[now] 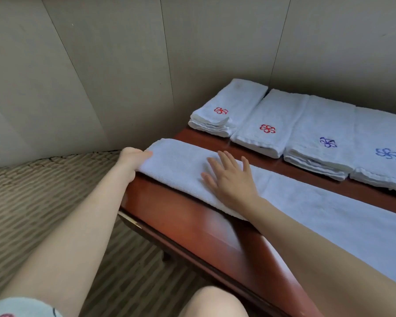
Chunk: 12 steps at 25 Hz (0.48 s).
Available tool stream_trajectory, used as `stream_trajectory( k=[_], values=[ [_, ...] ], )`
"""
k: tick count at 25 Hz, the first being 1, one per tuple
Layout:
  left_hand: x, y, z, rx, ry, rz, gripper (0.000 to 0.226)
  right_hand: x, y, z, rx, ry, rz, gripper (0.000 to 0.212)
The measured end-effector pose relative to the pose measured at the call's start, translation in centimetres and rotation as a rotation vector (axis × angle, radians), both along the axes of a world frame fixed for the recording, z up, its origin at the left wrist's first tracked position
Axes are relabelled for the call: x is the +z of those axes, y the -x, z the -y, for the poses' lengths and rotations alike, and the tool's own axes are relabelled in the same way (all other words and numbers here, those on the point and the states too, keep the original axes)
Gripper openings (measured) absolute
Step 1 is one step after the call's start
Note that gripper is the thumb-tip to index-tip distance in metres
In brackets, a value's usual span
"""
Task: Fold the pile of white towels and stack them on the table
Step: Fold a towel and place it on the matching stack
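So you are well into the job. Four folded lots already lie in a row along the back of the counter [176, 211], in the upper right of the frame: two stacks with red flower marks [229, 106] and two with blue flower marks [343, 143], each touching its neighbour. That part looks done.

What you are working on now is the long towel [306, 202], folded into a narrow strip that runs from centre frame to the right edge along the front of the counter. Your left hand [133, 156] pinches its end at the counter's left edge, thumb on top. Your right hand [230, 177] lies flat on the strip, fingers spread, holding nothing.

Left to do, I judge: fold this strip down to size and stack it. Any unfolded pile is out of frame.
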State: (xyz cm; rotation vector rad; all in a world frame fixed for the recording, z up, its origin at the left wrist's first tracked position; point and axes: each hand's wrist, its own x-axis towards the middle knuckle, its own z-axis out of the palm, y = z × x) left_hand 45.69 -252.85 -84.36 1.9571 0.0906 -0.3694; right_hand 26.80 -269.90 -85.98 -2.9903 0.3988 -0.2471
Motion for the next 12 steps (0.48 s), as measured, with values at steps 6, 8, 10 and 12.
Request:
stream_trajectory(
  k=[6, 8, 10, 12],
  values=[
    [8.4, 7.9, 4.7, -0.080, 0.263, 0.340, 0.053, 8.0, 3.1, 0.4, -0.199, -1.229, 0.292, 0.047],
    [12.1, 13.3, 8.4, -0.293, 0.449, 0.310, 0.060, 11.6, 5.6, 2.9, -0.219, -1.730, 0.292, 0.064],
    [14.9, 19.3, 12.0, -0.507, 0.542, 0.222, 0.063, 14.3, 9.5, 5.2, -0.119, -1.848, 0.363, 0.075],
    [16.8, 24.1, 14.9, -0.705, 0.514, 0.119, 0.064, 16.1, 13.9, 7.0, -0.070, -1.817, 0.437, 0.065]
  ],
)
